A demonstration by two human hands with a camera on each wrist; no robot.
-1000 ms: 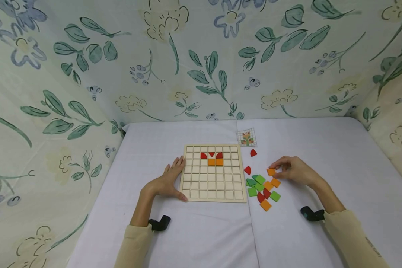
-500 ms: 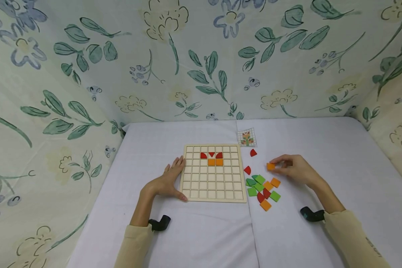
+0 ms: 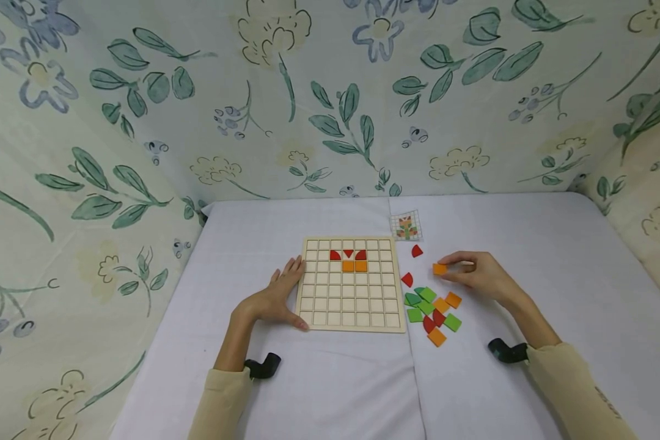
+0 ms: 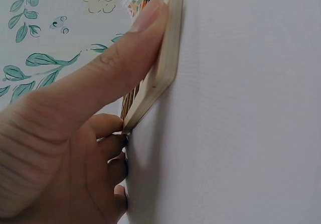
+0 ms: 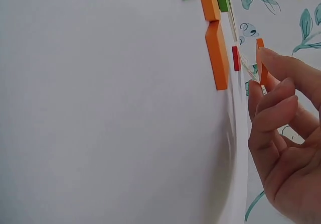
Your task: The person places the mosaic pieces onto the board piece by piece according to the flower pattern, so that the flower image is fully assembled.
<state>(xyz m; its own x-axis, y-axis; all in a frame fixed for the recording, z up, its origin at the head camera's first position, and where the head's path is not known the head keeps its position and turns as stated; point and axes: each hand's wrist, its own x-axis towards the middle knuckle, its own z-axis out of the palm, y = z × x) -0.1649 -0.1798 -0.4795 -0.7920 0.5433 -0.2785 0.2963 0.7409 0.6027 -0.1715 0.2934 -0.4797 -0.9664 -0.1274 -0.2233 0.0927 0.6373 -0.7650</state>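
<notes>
A wooden grid board [image 3: 321, 304] lies on the white cloth, with two red quarter-round tiles, a red triangle tile [image 3: 348, 253] and two orange square tiles [image 3: 354, 266] in its cells. My left hand [image 3: 275, 300] rests along its left edge, fingers spread, thumb by the front left corner. In the left wrist view the thumb [image 4: 115, 58] lies on the board's rim. Right of the board, my right hand [image 3: 486, 278] pinches an orange square tile [image 3: 439, 269] between thumb and fingertips. The right wrist view shows this tile [image 5: 261, 63] edge-on, raised off the table.
Loose green tiles [image 3: 452, 322], orange tiles [image 3: 437, 337] and red tiles [image 3: 438, 317] lie in a heap right of the board. Two single red tiles lie behind the heap. A small pattern card [image 3: 406, 226] sits by the board's far right corner. A floral curtain [image 3: 330, 110] hangs behind.
My right hand has lifted the orange square tile from the heap and carried it slightly left and away from me. The left hand has stayed at the board.
</notes>
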